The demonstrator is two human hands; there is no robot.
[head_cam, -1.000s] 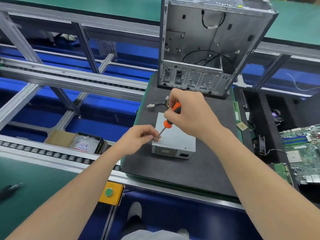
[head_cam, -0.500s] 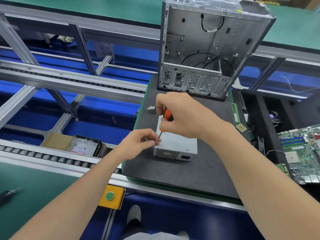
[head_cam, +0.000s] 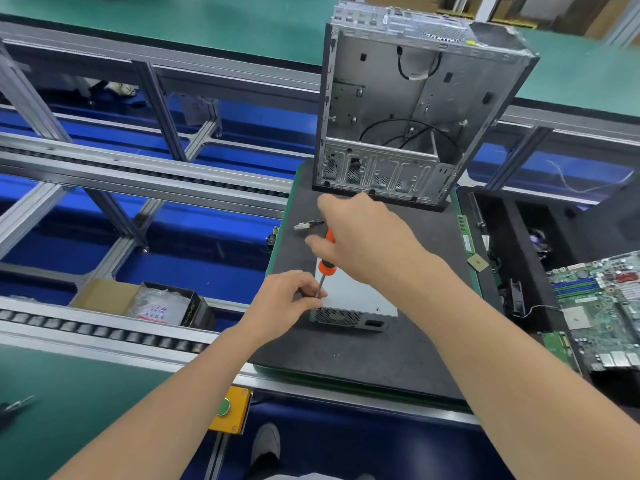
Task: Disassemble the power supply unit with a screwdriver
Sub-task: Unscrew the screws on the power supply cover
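Button box [head_cam: 230, 408]: yellow with a green button, on the bench's front edge, below the mat.
Mat [head_cam: 363, 362]: dark, and carries the PSU and the case.
Left hand [head_cam: 284, 301]: thumb and fingers pinched on the screwdriver's shaft low down, steadying it at the PSU's near left corner.
PSU [head_cam: 356, 299]: grey box lying flat on the mat with its grille towards the person and its cover on. The task looks to be at an early stage.
Screwdriver [head_cam: 326, 268]: orange handle, shaft tilted. The tip and any screw are hidden behind the left fingers.
Right hand [head_cam: 370, 244]: curled over the handle from above and clamped on it. Its fingertips are blurred.
Cable [head_cam: 306, 225]: white plug on the mat, just beyond the right hand.
Case [head_cam: 415, 116]: empty, standing upright at the mat's far edge.
Slip risk: neither hand holds the PSU's body, so a hard push could shift it and the tilted tip could jump out and chew the screw head or jab the left fingers.
Screw risk: a freed screw near the mat's left edge could roll off into the conveyor gap.
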